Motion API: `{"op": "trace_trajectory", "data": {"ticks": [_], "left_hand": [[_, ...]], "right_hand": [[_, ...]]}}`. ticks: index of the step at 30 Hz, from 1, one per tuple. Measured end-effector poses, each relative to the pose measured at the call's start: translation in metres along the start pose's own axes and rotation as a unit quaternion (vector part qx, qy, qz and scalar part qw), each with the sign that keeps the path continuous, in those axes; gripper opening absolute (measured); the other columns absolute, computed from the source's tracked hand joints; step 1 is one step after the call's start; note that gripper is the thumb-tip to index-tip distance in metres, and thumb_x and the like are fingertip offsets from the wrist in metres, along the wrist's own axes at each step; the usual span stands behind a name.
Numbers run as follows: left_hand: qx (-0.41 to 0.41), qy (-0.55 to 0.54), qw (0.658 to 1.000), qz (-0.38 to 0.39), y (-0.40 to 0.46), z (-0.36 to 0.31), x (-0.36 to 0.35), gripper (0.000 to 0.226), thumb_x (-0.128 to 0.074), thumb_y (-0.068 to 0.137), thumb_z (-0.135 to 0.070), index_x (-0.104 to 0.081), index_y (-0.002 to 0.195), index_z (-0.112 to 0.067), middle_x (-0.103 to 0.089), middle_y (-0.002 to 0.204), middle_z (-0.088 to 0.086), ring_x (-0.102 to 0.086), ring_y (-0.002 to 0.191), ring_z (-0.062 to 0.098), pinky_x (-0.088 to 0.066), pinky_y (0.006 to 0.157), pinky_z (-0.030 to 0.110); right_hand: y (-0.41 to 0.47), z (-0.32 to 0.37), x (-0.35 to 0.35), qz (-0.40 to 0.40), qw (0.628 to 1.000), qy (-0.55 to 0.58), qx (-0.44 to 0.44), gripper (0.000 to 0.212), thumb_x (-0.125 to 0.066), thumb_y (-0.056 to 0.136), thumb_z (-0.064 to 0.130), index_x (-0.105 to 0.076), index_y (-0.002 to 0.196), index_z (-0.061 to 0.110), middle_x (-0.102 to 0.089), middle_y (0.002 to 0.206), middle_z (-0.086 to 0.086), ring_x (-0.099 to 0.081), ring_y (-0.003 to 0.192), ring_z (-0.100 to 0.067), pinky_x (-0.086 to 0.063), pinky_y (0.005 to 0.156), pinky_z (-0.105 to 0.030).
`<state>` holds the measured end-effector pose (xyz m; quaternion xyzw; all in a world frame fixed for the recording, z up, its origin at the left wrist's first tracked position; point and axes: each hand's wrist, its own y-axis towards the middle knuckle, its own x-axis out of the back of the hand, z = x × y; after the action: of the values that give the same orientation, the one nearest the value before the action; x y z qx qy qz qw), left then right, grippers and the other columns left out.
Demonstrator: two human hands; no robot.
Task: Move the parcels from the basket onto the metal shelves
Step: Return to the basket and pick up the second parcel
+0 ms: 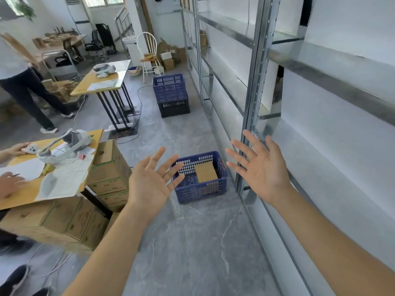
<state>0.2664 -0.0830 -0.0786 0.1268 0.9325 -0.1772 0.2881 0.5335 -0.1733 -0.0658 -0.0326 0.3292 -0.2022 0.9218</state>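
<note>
A blue plastic basket (222,167) stands on the grey floor beside the metal shelves (254,99). Inside it lies a flat brown cardboard parcel (206,173), leaning toward the right wall. My left hand (149,182) is held palm-up with fingers spread, in front of the basket's left side and covering part of it. My right hand (259,167) is also spread, palm facing in, to the right of the basket and in front of a shelf upright. Both hands hold nothing. The shelf boards in view are bare.
Two more crates, blue on black (171,90), are stacked farther down the aisle. Stacked cardboard boxes (106,174) and a yellow table (42,178) with papers stand at the left, where another person's hands rest. A second table (102,82), a chair and cables lie beyond.
</note>
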Motion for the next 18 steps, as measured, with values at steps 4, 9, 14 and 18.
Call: {"op": "trace_trajectory", "data": {"ticks": [4,9,14,18], "left_hand": [[-0.007,0.012,1.0,-0.016,0.042,-0.011,-0.005,0.043,-0.051,0.096,-0.044,-0.073,0.131,-0.032,-0.073,0.136,0.009,-0.066,0.128,0.034,-0.05,0.108,0.056],[0.006,-0.002,0.999,-0.031,0.102,-0.024,0.0,0.042,-0.046,0.101,-0.04,-0.072,0.132,-0.031,-0.075,0.133,0.009,-0.066,0.128,0.034,-0.05,0.107,0.055],[0.033,-0.001,0.999,-0.013,0.173,-0.056,0.007,0.043,-0.04,0.104,-0.038,-0.07,0.133,-0.027,-0.072,0.136,0.013,-0.061,0.131,0.035,-0.041,0.115,0.06],[0.056,0.007,0.998,0.012,0.231,-0.091,0.012,0.045,-0.037,0.106,-0.038,-0.066,0.137,-0.026,-0.071,0.136,0.014,-0.062,0.131,0.036,-0.039,0.116,0.06]], "right_hand": [[0.051,0.004,-0.009,0.011,1.0,-0.006,-0.01,0.055,-0.034,0.108,0.057,-0.058,0.149,0.03,-0.075,0.136,-0.005,-0.07,0.128,-0.029,-0.053,0.104,-0.049],[0.112,-0.005,-0.03,0.013,1.0,-0.021,-0.013,0.053,-0.037,0.107,0.057,-0.059,0.147,0.03,-0.075,0.136,-0.005,-0.071,0.126,-0.028,-0.053,0.105,-0.05],[0.173,-0.014,-0.067,-0.001,1.0,-0.013,0.002,0.056,-0.038,0.106,0.058,-0.058,0.149,0.028,-0.074,0.137,-0.006,-0.072,0.125,-0.03,-0.056,0.1,-0.049],[0.22,-0.015,-0.102,-0.019,1.0,0.006,0.011,0.058,-0.038,0.106,0.058,-0.057,0.15,0.026,-0.073,0.139,-0.009,-0.068,0.129,-0.033,-0.055,0.103,-0.052]]}}
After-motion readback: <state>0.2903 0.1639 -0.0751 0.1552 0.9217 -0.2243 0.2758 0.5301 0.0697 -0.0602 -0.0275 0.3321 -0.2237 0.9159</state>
